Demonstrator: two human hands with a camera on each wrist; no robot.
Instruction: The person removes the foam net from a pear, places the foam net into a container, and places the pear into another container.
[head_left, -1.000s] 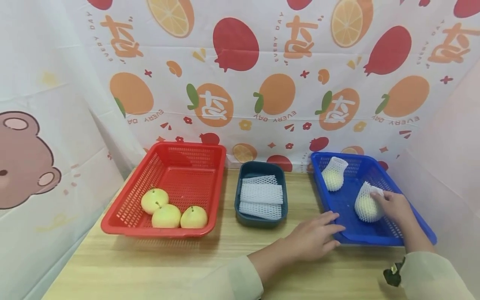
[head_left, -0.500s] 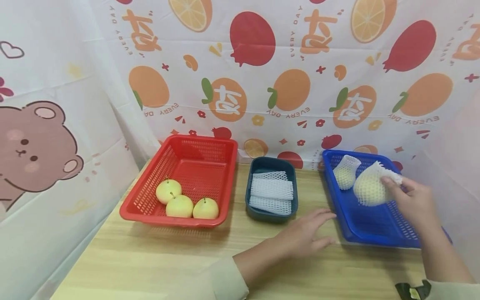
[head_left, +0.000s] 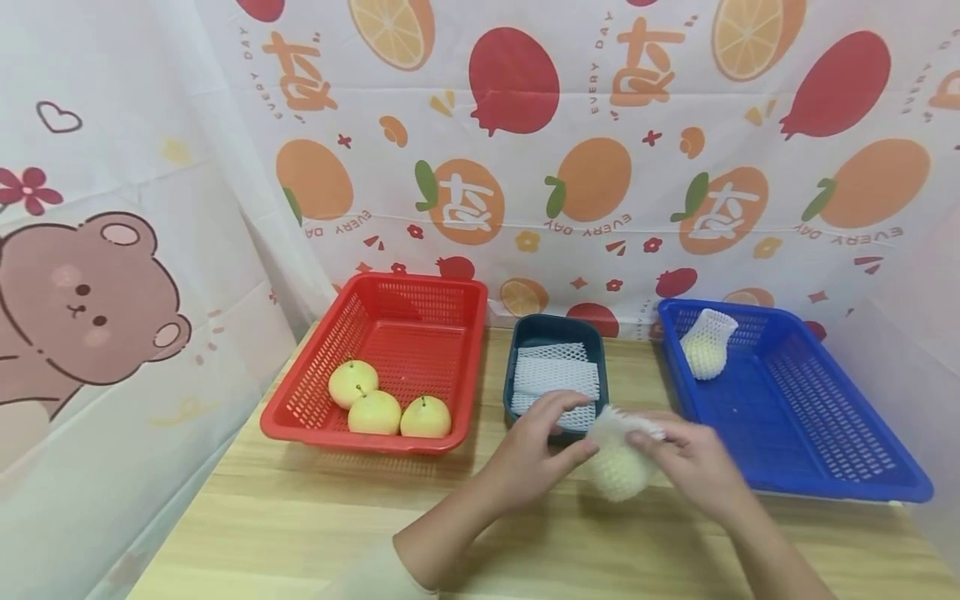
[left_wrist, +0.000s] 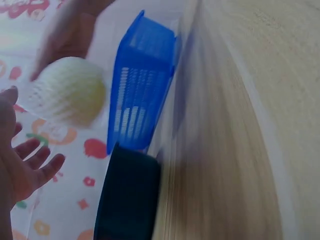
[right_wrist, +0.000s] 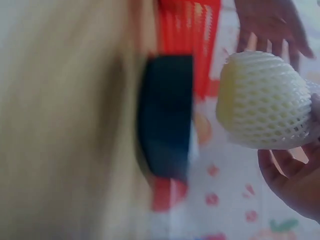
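Observation:
My right hand [head_left: 693,458] pinches the gathered top of a white foam net sleeve [right_wrist: 280,95] with a yellow pear [head_left: 618,475] inside. The netted pear hangs over the front of the table, ahead of the dark green container [head_left: 551,331]. In the right wrist view the pear's bare yellow bottom [right_wrist: 226,100] shows at the sleeve's end. My left hand [head_left: 528,458] is just left of the pear, thumb and fingers spread, holding nothing. The left wrist view shows a gap between the left fingers [left_wrist: 47,167] and the netted pear.
Several flat foam net sleeves [head_left: 558,379] lie in the green container. At left, a red basket [head_left: 408,342] holds three bare pears [head_left: 375,412]. At right stands a blue basket [head_left: 750,408] with one netted pear [head_left: 705,354]. A printed curtain [head_left: 450,100] hangs behind.
My right hand has lifted the netted pear out of the blue basket and carried it left over the table. My left hand has moved from beside the blue basket leftward. The view has shifted slightly.

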